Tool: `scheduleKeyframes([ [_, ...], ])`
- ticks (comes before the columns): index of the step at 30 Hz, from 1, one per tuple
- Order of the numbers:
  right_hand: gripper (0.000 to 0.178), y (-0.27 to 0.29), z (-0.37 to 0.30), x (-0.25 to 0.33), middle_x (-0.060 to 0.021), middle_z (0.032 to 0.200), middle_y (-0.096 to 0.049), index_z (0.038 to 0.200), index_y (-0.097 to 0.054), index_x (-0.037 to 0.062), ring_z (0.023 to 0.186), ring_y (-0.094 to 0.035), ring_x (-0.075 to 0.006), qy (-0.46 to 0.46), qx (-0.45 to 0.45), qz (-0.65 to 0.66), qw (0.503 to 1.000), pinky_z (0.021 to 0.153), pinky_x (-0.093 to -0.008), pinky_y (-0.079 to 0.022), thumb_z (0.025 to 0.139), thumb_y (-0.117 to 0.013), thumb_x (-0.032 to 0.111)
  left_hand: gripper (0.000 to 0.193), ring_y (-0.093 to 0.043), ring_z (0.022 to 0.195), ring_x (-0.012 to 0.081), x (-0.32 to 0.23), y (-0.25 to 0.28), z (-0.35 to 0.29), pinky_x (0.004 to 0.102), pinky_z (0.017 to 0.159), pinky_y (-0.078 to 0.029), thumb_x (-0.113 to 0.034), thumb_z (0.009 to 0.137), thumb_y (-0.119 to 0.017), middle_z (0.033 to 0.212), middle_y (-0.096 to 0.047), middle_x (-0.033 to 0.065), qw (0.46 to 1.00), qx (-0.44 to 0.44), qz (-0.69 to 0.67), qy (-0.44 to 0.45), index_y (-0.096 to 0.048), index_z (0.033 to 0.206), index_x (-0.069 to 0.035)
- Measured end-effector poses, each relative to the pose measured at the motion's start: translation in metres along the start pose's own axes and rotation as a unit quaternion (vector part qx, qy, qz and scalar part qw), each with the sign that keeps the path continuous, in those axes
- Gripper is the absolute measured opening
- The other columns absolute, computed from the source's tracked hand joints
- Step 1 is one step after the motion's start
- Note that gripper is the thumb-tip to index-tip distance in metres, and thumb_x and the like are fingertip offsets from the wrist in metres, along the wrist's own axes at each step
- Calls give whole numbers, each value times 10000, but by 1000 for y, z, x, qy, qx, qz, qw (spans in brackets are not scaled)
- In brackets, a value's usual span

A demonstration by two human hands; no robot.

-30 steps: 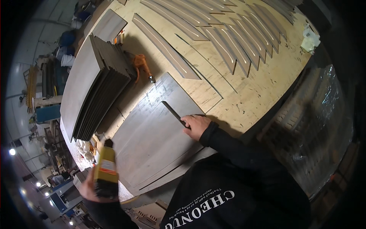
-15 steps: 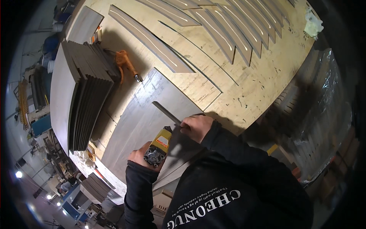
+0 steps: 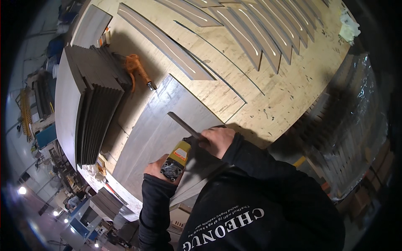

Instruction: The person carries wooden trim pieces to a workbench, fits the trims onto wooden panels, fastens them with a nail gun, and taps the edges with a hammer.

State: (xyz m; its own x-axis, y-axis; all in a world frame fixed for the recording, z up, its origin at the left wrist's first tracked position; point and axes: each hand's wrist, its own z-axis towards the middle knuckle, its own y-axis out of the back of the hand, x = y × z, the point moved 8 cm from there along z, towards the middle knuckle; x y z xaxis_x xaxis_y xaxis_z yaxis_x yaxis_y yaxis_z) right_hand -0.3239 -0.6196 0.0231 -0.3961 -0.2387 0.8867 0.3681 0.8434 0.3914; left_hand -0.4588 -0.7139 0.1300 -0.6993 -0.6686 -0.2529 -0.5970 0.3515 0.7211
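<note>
My left hand (image 3: 156, 168) is closed round a yellow air nailer (image 3: 179, 155), its nose reaching the strip beside my right fingers. Whether the nose presses on the wood I cannot tell. My right hand (image 3: 220, 141) grips a narrow grey-brown wooden strip (image 3: 181, 123) by its near part, fingers folded over it. The strip's far end points up and left across a large grey wood-grain panel (image 3: 153, 129) lying on the bench. Shadow and my fingers hide the strip's near end.
A tall stack of grey panels (image 3: 98, 123) stands left of the work panel. Between them and the boards lies an orange blow gun (image 3: 137, 70). Boards with white glue lines (image 3: 157, 39) cover the far bench (image 3: 289, 94). A plastic-wrapped stack (image 3: 356, 138) is at the right.
The nailer and my left hand have shifted slightly right, bringing the nose closer to my right fingers. My right hand keeps its hold on the strip, almost in place.
</note>
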Motion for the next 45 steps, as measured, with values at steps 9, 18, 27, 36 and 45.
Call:
scheduleKeyframes([
  [9, 187, 3, 0, 0, -95, 826, -666, 861, -645, 107, 789, -646, -306, -54, 9, -22, 998, 665, -404, -511, 800, -658, 283, 411, -682, 724, 232, 24, 18, -2, 311, 699, -530, -320, 736, -746, 795, -691, 143, 976, -53, -211, 18, -664, 986, -4],
  [18, 188, -4, 1, -7, -77, 833, -670, 872, -665, 128, 789, -650, -294, -58, 16, -70, 996, 659, -403, -515, 788, -664, 297, 486, -596, 615, 108, 45, 25, 19, 258, 545, -498, -182, 707, -796, 831, -666, 65, 967, -77, -233, 68, -592, 1098, 21],
  [27, 180, -5, 2, -7, -84, 836, -669, 857, -657, 133, 799, -648, -302, -54, 15, -68, 996, 659, -410, -515, 783, -666, 296, 509, -646, 872, 175, 48, 17, 26, 305, 796, -520, -191, 710, -795, 986, -679, 108, 973, -37, -219, 64, -588, 1123, 23],
  [36, 221, -3, 3, -2, -146, 880, -660, 888, -623, 63, 861, -638, -333, -64, 51, -51, 995, 737, -431, -512, 827, -628, 276, 383, -655, 675, 175, 45, 25, 19, 303, 628, -525, -169, 743, -765, 824, -693, 74, 949, -86, -304, 22, -634, 1055, 11],
  [45, 202, 1, 1, -2, -107, 866, -677, 891, -635, 82, 842, -644, -305, -63, 45, -2, 997, 722, -402, -511, 828, -640, 274, 369, -537, 522, 99, 59, 33, 15, 250, 478, -439, -136, 726, -795, 725, -633, 31, 925, -91, -343, 133, -609, 1020, -12],
])
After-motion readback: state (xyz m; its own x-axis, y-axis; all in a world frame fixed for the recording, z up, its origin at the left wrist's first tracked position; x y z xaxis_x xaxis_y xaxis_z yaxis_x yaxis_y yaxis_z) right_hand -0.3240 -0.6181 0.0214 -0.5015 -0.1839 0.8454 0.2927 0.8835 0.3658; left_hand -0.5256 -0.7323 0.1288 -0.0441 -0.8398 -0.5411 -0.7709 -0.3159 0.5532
